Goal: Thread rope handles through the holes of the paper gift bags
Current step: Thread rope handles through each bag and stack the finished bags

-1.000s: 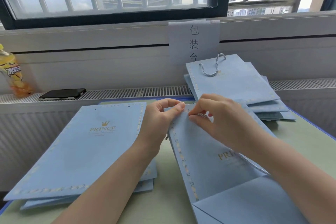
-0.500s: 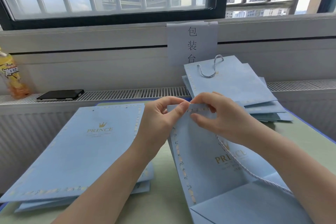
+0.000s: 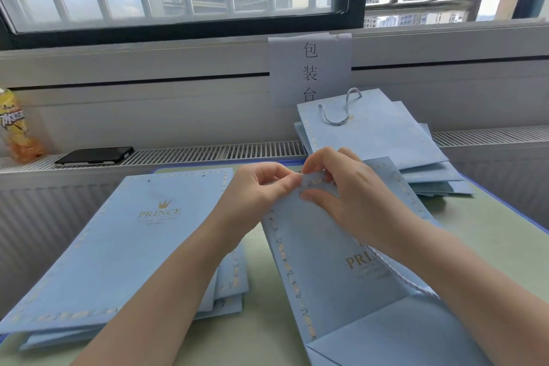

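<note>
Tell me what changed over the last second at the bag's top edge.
The right hand shifted up onto the top edge of the bag, fingers now curled over it; the rope, first hidden under the forearm, now trails across the bag front. The left hand kept pinching that edge. Both stacks stayed put.

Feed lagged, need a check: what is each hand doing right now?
Left hand: pinches the top edge of the bag.
Right hand: pinches the same edge near the holes; the rope trails under its wrist.
</note>
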